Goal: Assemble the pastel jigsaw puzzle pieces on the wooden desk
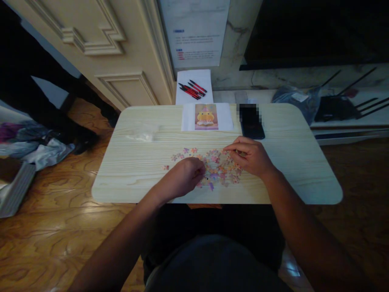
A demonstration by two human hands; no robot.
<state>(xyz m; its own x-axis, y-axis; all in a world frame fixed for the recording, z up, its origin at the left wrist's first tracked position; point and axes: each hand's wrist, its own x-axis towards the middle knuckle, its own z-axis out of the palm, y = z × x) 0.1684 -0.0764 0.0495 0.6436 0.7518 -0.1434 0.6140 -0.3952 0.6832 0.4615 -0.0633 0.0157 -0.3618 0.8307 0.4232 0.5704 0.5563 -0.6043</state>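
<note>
Two hands over one scatter of puzzle pieces (pixel 217 168), spread flat mid-desk (pixel 304 170), near the front edge, so each can be seen and picked singly. Left hand (pixel 185 176): palm down, knuckles up, fingers curled onto the pile's left side; whether its grip has a piece, cannot tell. Right hand (pixel 251 156): wrist low, fingertips pinched at the pile's upper right, seemingly on a small piece. Reference picture (pixel 206 117) lies flat beyond the pile, facing the person; phone (pixel 251 121) beside it; pens (pixel 193 89) on paper behind.
</note>
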